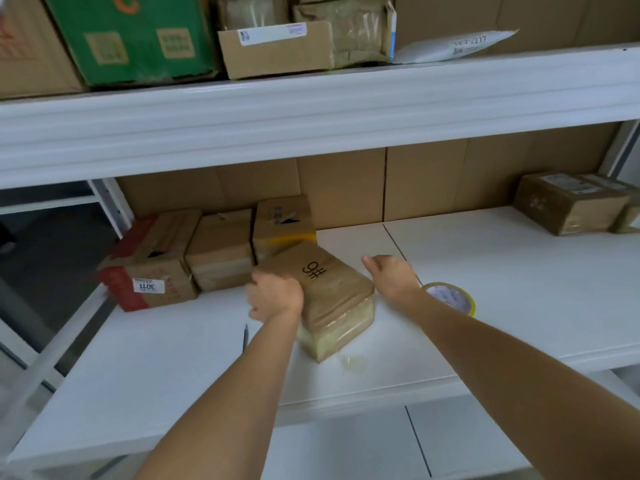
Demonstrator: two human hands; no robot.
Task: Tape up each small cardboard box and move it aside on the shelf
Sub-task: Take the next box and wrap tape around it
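white shelf (502, 271): left hand (275, 297) holds taped box (323, 289) (marked 9#).

Setting: a parcel storeroom or small warehouse. White metal shelving (311, 109) runs in tiers, lined at the back with flattened cardboard (346, 188). Sealed, labelled cartons (221, 254) stand in rows; one carries a numbered sticker (147, 286). A roll of packing tape (450, 297) lies on the shelf board, and a white mailer bag (460, 46) above

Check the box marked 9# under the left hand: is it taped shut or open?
Taped shut. The 9# box has its flaps flat, with glossy clear tape over its top and near side. The left hand holds its left edge.
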